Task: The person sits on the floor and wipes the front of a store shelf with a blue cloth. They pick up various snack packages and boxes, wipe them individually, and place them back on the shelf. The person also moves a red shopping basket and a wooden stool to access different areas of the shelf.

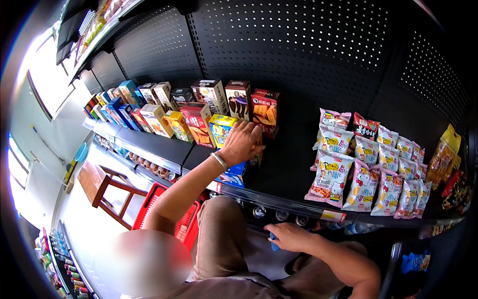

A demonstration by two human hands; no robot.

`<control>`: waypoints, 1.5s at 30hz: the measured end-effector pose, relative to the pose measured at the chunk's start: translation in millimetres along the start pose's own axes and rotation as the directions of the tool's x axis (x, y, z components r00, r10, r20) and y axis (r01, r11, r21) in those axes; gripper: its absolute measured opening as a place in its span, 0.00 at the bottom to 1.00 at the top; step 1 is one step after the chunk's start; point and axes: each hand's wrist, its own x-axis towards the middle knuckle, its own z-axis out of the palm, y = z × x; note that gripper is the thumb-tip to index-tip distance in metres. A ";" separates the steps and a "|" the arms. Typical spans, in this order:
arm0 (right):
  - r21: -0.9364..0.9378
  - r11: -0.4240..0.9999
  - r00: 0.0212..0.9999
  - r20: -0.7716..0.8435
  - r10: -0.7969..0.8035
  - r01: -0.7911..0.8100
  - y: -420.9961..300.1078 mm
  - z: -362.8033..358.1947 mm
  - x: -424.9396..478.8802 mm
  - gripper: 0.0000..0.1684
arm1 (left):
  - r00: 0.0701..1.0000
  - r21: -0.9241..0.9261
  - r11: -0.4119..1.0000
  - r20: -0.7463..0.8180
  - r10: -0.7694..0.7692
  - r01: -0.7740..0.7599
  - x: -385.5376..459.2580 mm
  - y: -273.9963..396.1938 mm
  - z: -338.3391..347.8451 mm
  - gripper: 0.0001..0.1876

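Note:
My left hand (241, 144), with a silver bangle (219, 161) at the wrist, reaches over the front row of boxed snacks on a black shelf. Its fingers and thumb curl over the top of a small snack box (257, 159), mostly hidden under the palm. A yellow-and-blue box (221, 129) stands just left of the hand, and a red biscuit box (266, 112) stands behind it. Below the wrist are blue boxes (233, 177) at the shelf's front. Lower down, in front of the shelf edge, my right hand (293, 237) holds a blue cloth (274, 242), partly covered by the fingers.
Snack bags (332, 173) stand in rows at the right. More biscuit boxes (157, 119) line the shelf leftward. Cans (259, 212) and bottles sit on the shelf beneath. A red plastic basket (190, 224) and a wooden stool (112, 190) are on the floor at left.

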 end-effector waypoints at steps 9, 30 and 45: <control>0.014 1.000 1.000 -0.009 -0.026 0.026 1.3 1.0 0.5 0.19 | 0.999 -0.040 0.999 -0.025 0.027 -0.028 -1.6 4.9 -11.2 0.28; -0.130 0.988 0.989 -0.112 -0.094 0.079 4.7 1.7 -5.7 0.07 | 0.961 0.239 0.971 0.262 -0.090 0.026 136.3 -45.3 16.8 0.36; 0.650 0.703 0.515 -0.724 0.458 0.289 29.9 -113.0 -50.4 0.22 | 0.982 -0.738 0.674 -0.131 -0.133 -0.008 75.9 57.4 -100.4 0.32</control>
